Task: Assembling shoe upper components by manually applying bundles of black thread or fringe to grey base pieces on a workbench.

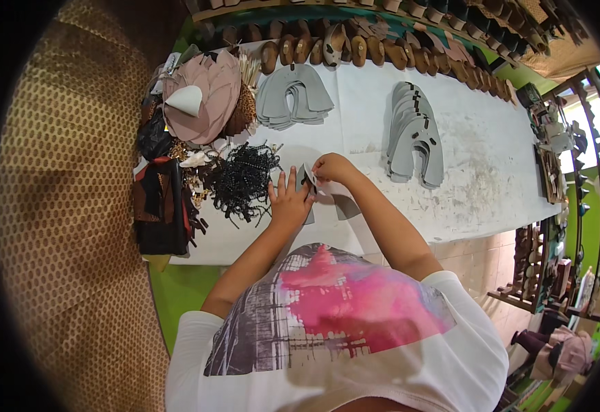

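A grey U-shaped shoe upper piece (346, 207) lies at the near side of the white-covered table, partly under my hands. My left hand (289, 204) rests on it with fingers spread. From the right, my right hand (333, 169) pinches at the piece's raised far end, close to the left fingertips. A small dark patch shows between the hands; its detail is too small to tell. Just left of my left hand is a tangled heap of black braided straps (245, 180). Similar grey pieces form a fanned stack (293, 118) beyond my hands and another stack (415, 152) to the right, with dark tabs.
Wooden shoe lasts (358, 51) line the table's far edge. Pink cut pieces (207, 103) pile up at the far left, above a black box (162, 230) of scraps. A patterned curtain (73, 206) hangs on the left. Shoe racks (533, 264) stand at the right.
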{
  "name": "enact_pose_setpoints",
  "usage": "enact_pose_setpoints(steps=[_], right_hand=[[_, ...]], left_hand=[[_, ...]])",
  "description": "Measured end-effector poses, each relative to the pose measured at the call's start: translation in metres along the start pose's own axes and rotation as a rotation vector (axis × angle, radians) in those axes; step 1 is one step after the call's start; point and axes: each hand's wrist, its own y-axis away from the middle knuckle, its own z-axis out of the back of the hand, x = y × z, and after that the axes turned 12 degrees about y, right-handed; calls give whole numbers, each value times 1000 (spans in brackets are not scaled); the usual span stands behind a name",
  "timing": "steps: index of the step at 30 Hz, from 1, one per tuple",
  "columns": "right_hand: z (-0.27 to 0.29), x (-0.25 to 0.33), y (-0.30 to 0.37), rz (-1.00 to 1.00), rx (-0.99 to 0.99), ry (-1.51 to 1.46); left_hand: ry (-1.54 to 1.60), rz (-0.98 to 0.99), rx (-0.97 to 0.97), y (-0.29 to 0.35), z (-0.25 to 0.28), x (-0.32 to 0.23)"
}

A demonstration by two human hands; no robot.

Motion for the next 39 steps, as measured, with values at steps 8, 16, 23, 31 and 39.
enact_pose_setpoints(steps=[8,16,23,31,39], right_hand=[[1,18,19,-81,-237,206],[-10,9,15,-42,-285,242],[-8,31,30,-44,-355,344],[-16,34,31,-105,-404,380],[-29,26,30,-97,-524,296]], left_hand=[[41,24,10,1,3,-3],[62,21,15,-1,2,-3],[77,9,-30,3,0,2],[50,42,46,2,3,-1],[87,61,21,3,1,1]])
